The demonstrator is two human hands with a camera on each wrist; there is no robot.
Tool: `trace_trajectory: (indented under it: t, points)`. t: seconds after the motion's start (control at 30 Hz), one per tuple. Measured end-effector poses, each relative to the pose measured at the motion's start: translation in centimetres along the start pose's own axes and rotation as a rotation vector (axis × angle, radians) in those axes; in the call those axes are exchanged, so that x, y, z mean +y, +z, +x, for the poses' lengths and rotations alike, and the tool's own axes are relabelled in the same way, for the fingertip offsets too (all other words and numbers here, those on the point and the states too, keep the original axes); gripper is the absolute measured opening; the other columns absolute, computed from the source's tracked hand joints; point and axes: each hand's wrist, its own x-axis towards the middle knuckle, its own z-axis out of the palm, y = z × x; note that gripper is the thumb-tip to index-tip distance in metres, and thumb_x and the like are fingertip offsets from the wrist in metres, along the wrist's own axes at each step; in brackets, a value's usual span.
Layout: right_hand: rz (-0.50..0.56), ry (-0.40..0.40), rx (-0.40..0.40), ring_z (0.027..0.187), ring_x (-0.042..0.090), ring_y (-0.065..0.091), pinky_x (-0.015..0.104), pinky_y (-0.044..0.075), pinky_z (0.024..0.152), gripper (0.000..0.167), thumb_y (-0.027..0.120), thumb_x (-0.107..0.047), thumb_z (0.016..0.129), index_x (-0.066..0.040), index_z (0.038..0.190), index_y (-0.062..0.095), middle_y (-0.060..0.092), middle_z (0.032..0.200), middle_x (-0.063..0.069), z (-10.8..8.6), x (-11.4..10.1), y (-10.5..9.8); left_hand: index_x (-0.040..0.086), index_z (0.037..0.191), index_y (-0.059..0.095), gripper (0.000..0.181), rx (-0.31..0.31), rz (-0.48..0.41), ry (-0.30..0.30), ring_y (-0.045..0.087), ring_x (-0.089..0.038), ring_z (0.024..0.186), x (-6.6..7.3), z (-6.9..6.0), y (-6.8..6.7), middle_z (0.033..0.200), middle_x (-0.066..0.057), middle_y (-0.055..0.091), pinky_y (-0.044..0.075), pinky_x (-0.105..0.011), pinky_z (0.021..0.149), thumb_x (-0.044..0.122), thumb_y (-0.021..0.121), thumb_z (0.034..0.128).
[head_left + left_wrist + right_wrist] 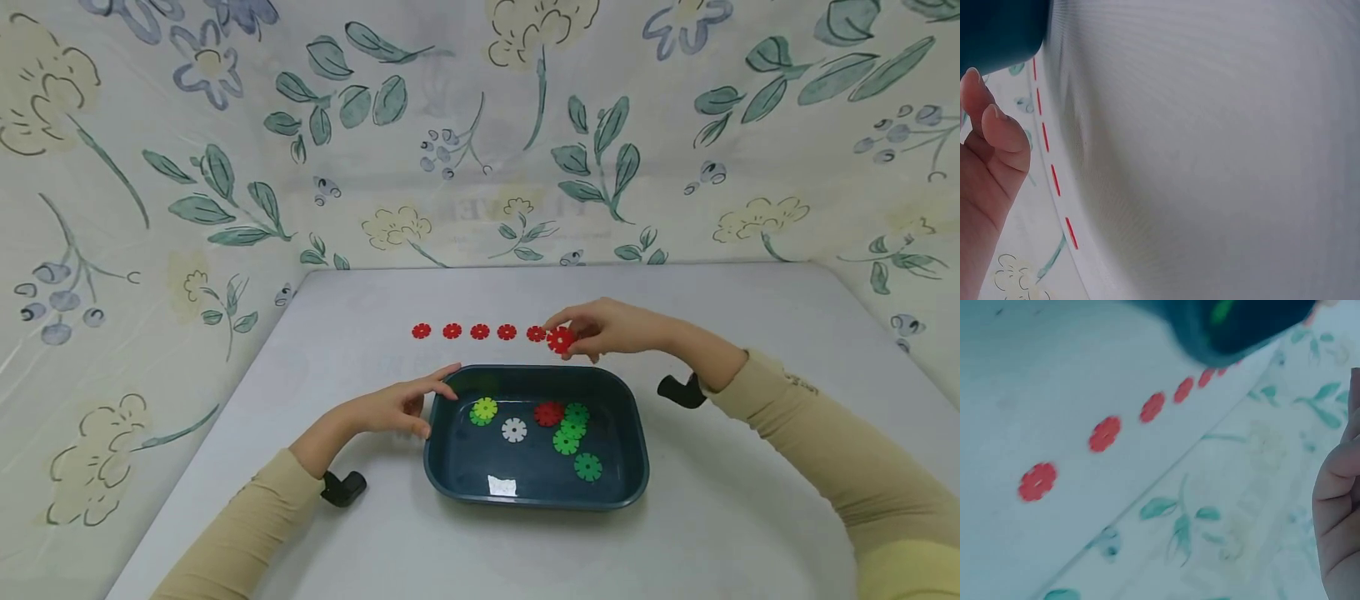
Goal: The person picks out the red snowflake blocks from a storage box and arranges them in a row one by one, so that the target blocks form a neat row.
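Observation:
In the head view my right hand [611,327] pinches a red notched disc [560,340] between thumb and fingers, just above the table behind the tray. It is at the right end of a row of red discs [480,332], close to the last one [535,333]. My left hand [393,407] rests against the left rim of a dark blue tray [536,502], fingers extended at its back corner and thumb at its side. Inside the tray lie a white disc [513,430], a yellow-green disc [486,407], a red disc [549,413] and several green discs [588,467].
The white table [360,300] carries the tray near its middle, and the row runs behind it. A flowered cloth [465,183] hangs along the far edge. Each wrist wears a black camera, one [343,489] left and one [681,392] right.

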Motion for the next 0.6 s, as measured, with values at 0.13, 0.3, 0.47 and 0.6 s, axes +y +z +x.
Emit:
trace_trajectory:
  t: [0.13, 0.3, 0.47, 0.6]
  points:
    - [-0.008, 0.069, 0.100, 0.064, 0.027, 0.056, 0.034, 0.050, 0.062, 0.043, 0.062, -0.011, 0.087, -0.006, 0.127, 0.050, 0.064, 0.081, 0.004, -0.9, 2.1, -0.9, 0.010, 0.128, 0.048, 0.061, -0.002, 0.002, 0.001, 0.045, -0.018, 0.062, -0.1, -0.1, 0.0, 0.154, -0.006, 0.010, 0.040, -0.019, 0.055, 0.038, 0.069, 0.0782]
    - [-0.005, 0.156, 0.191, 0.065, 0.025, 0.056, 0.035, 0.050, 0.062, 0.043, 0.063, -0.013, 0.086, -0.006, 0.127, 0.050, 0.062, 0.085, 0.009, -2.2, 4.8, -1.5, 0.010, 0.128, 0.048, 0.059, -0.002, 0.000, 0.000, 0.046, -0.019, 0.062, -0.1, -0.1, 0.0, 0.154, -0.006, 0.010, 0.040, -0.019, 0.055, 0.035, 0.069, 0.0791]
    - [0.026, 0.238, 0.266, 0.068, 0.031, 0.056, 0.034, 0.049, 0.061, 0.043, 0.061, -0.015, 0.087, -0.005, 0.127, 0.049, 0.058, 0.093, 0.015, -3.4, 7.1, -1.9, 0.011, 0.129, 0.048, 0.059, -0.001, 0.002, -0.011, 0.046, -0.019, 0.063, 0.0, 0.0, 0.0, 0.154, -0.005, 0.010, 0.040, -0.019, 0.055, 0.035, 0.069, 0.0787]
    - [0.043, 0.294, 0.305, 0.070, 0.033, 0.055, 0.030, 0.049, 0.061, 0.044, 0.060, -0.017, 0.088, -0.004, 0.128, 0.047, 0.056, 0.096, 0.015, -4.1, 8.5, -2.2, 0.011, 0.129, 0.048, 0.061, 0.000, -0.001, -0.013, 0.046, -0.019, 0.063, 0.0, 0.0, 0.0, 0.154, -0.005, 0.010, 0.040, -0.020, 0.055, 0.037, 0.069, 0.0782]
